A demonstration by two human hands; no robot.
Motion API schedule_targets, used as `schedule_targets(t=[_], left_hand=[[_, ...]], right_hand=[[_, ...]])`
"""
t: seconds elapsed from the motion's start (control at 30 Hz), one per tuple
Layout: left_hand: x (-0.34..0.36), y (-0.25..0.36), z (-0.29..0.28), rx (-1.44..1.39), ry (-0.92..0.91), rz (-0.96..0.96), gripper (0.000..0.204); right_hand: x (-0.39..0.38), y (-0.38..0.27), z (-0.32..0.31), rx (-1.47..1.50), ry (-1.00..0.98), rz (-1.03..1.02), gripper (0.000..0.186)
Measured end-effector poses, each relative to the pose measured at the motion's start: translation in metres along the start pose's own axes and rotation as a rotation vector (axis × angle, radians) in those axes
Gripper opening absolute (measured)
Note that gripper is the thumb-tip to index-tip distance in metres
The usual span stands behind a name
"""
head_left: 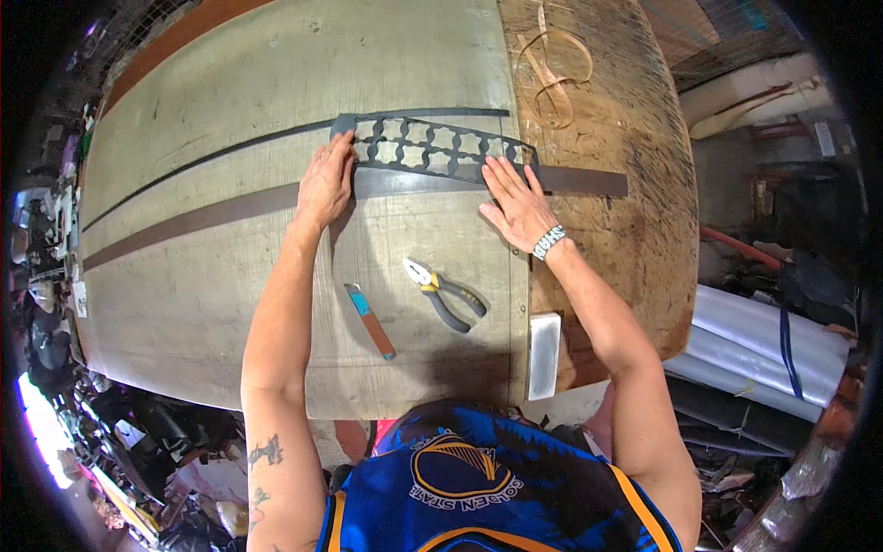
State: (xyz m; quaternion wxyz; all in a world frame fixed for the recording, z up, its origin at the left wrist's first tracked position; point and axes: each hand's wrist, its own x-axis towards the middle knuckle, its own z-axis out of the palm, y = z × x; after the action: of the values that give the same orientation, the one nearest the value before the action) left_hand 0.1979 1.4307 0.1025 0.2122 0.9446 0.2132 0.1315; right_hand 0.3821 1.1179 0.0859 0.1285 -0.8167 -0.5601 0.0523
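Observation:
A black sheet cut through with rows of star-shaped holes [430, 149] lies flat across the table in front of me. At its left end, my left hand [326, 182] rests with the fingers stretched forward and the tips on its edge. My right hand [520, 204] presses near the right end, palm down and fingers spread. Under the sheet's near edge runs a long brown strip [202, 212], partly hidden by the sheet and both hands. A narrow black strip [212, 155] stretches along the far side, one end near the sheet.
Nearer me lie pliers with black and yellow handles [449, 299] and a brown-and-blue-handled cutting knife [372, 324]. A pale rectangular block [544, 357] sits at the table's front. A looped tan strip [556, 87] lies on the worn wooden board [625, 120]. Silvery rolls [768, 336] are stacked at right.

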Motion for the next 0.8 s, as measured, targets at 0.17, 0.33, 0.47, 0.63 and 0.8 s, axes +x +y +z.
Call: schedule_targets(t=[0.17,0.33,0.47,0.63,0.8], left_hand=[[-0.031,-0.010,0.004,0.024,-0.016,0.014,0.041],[-0.021,-0.002,0.000,0.051,0.019,0.011,0.043],[-0.023,-0.006,0.002,0.116,0.040,0.015,0.043],[-0.026,-0.008,0.011,0.120,0.071,-0.055,0.045],[-0.027,0.005,0.017,0.145,0.084,-0.091,0.041]], right_hand=[[0.018,0.028,-0.005,0.010,-0.059,-0.048,0.067],[0.030,0.037,-0.009,0.023,-0.055,-0.055,0.064],[0.035,0.028,-0.012,0.036,-0.078,-0.043,0.065],[0.055,0.015,-0.011,0.073,-0.037,-0.068,0.067],[0.062,0.025,0.002,0.009,-0.040,-0.021,0.068]])
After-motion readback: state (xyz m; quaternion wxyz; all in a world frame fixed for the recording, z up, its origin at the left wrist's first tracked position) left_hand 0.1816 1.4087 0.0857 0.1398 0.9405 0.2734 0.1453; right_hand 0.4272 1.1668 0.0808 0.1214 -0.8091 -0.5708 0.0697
